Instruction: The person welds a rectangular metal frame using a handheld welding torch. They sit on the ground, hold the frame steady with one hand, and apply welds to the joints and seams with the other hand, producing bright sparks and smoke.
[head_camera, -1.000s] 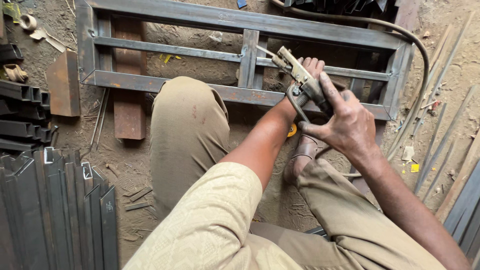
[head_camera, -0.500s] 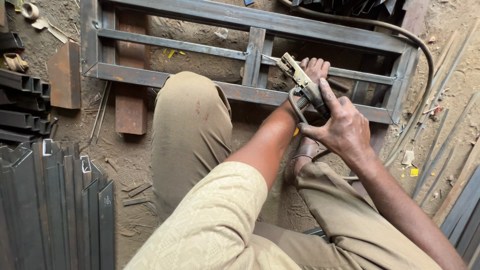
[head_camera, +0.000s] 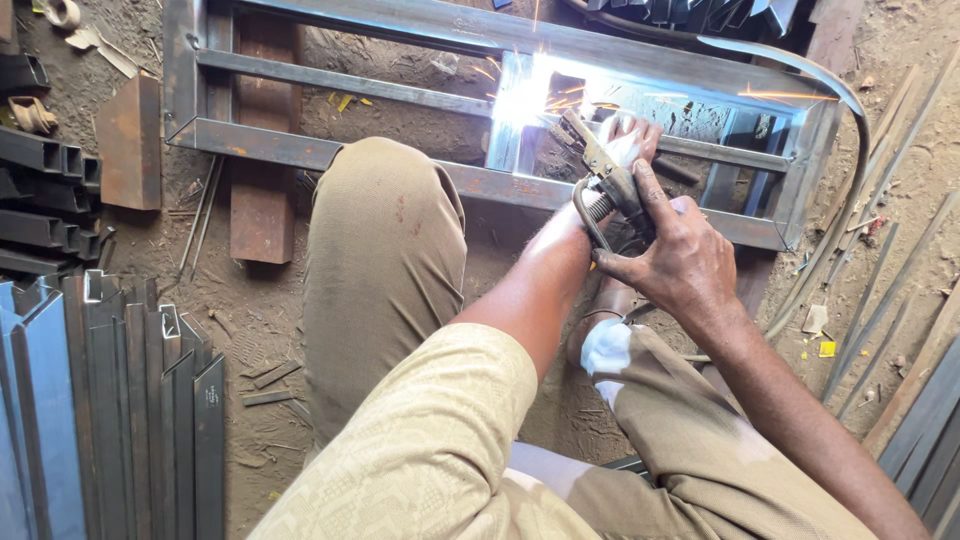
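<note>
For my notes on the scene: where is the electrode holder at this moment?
In the head view, the electrode holder is right of centre, gripped by both hands, its tip at the bright arc on the steel frame.

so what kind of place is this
Most likely a small metal fabrication or welding workshop with a dirt floor. A steel frame lies on the ground, a bright welding arc throws sparks, and cut steel sections are stacked alongside.
</note>
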